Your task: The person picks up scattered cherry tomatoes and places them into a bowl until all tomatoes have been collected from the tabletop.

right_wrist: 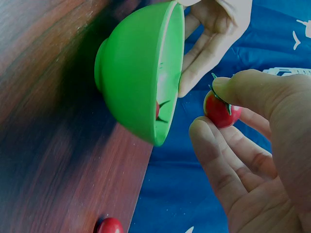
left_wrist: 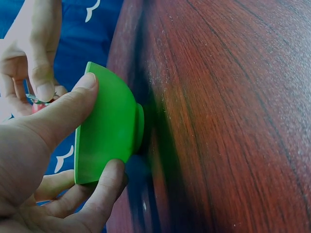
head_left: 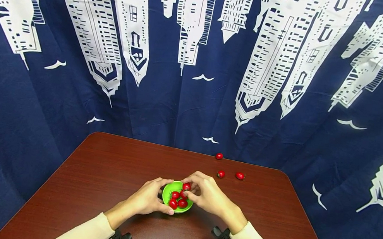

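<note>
A small green bowl (head_left: 168, 189) with several red cherry tomatoes (head_left: 182, 203) inside is gripped at its side by my left hand (head_left: 150, 196). In the left wrist view, that hand's thumb lies at the rim and its fingers lie along the wall of the bowl (left_wrist: 109, 116). My right hand (head_left: 211, 194) is at the bowl's right side. Between thumb and fingers it pinches a cherry tomato (right_wrist: 222, 110) with a green stalk, just outside the bowl's mouth in the right wrist view.
Three more cherry tomatoes lie on the brown wooden table (head_left: 120, 166): one (head_left: 219, 156) by the far edge, one (head_left: 220, 174) nearer, and one (head_left: 240, 176) to its right. A dark blue curtain (head_left: 165, 105) with white buildings hangs behind the table.
</note>
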`<state>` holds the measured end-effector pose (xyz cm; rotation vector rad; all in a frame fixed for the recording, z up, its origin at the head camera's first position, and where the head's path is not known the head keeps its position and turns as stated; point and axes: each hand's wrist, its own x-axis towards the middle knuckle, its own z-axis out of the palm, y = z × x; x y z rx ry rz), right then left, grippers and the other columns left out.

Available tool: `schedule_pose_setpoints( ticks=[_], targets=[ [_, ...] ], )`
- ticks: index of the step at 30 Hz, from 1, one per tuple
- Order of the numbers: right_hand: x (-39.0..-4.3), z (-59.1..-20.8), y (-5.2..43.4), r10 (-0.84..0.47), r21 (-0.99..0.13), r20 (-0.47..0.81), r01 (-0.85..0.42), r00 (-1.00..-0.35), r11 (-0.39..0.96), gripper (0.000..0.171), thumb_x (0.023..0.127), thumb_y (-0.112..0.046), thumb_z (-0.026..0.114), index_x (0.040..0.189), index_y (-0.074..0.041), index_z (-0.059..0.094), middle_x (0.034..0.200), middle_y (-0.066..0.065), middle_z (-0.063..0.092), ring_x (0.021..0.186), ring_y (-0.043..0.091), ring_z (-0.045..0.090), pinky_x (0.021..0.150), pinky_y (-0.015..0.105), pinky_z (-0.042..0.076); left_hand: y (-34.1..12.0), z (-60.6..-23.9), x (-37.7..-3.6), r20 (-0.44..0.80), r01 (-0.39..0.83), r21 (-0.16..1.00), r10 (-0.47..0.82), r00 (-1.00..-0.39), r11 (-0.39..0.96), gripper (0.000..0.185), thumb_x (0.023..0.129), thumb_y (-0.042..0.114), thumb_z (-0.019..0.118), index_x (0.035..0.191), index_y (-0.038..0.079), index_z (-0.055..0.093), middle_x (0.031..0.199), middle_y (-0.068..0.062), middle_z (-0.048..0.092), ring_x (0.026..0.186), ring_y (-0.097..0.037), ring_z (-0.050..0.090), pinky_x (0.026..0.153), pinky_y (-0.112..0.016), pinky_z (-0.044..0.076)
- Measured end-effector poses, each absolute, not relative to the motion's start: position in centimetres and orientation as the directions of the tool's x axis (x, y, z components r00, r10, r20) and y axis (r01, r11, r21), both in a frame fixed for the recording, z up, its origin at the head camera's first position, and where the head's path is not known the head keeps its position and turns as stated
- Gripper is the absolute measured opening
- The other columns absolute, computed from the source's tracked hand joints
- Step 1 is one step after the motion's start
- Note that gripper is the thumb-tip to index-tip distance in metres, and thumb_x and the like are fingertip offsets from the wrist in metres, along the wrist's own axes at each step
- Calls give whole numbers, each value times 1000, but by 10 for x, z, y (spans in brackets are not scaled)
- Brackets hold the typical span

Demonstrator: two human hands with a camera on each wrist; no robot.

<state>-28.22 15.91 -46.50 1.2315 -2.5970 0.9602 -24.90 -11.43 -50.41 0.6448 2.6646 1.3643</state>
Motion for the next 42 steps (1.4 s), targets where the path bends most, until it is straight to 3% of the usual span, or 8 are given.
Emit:
schedule_pose_setpoints(
  ticks=[14, 19, 24, 31, 42],
  targets=[
    [-278, -461, 139, -689, -449, 352, -760, -633, 469, 29, 101, -9, 89, 130, -5, 82, 121, 4, 80, 94, 8, 78, 85, 36, 71, -115, -503, -248, 109, 315, 807, 398, -911, 499, 101, 78, 22, 112, 162, -3, 61, 147, -21, 71, 121, -34, 83, 89, -33, 71],
    [-276, -461, 133, -702, -433, 368, -780, -610, 452, 30, 101, -9, 90, 129, -4, 82, 122, 5, 81, 91, 17, 81, 85, 32, 70, -115, -504, -249, 114, 323, 806, 405, -907, 496, 101, 79, 24, 112, 162, -3, 61, 148, -23, 71, 121, -36, 83, 90, -36, 72],
    [-275, -462, 131, -709, -434, 377, -790, -596, 433, 30, 101, -6, 89, 130, -2, 82, 121, 7, 81, 90, 17, 81, 84, 32, 70, -116, -505, -250, 140, 354, 790, 415, -899, 500, 99, 80, 32, 111, 159, -4, 63, 146, -23, 71, 119, -34, 83, 88, -30, 71],
    [-275, -465, 128, -719, -434, 363, -790, -593, 433, 30, 102, -5, 88, 130, -2, 82, 122, 7, 81, 90, 24, 81, 83, 35, 71, -114, -505, -249, 132, 344, 798, 413, -901, 496, 94, 79, 24, 112, 157, -1, 65, 142, -19, 73, 121, -37, 83, 92, -38, 72],
    [-273, -465, 126, -726, -358, 381, -816, -572, 455, 35, 101, -15, 92, 133, -6, 82, 127, 6, 82, 114, 24, 84, 103, 39, 70, -115, -503, -247, 112, 329, 794, 408, -906, 512, 94, 80, 26, 111, 157, -1, 65, 141, -17, 73, 121, -34, 84, 93, -39, 72]
  ],
)
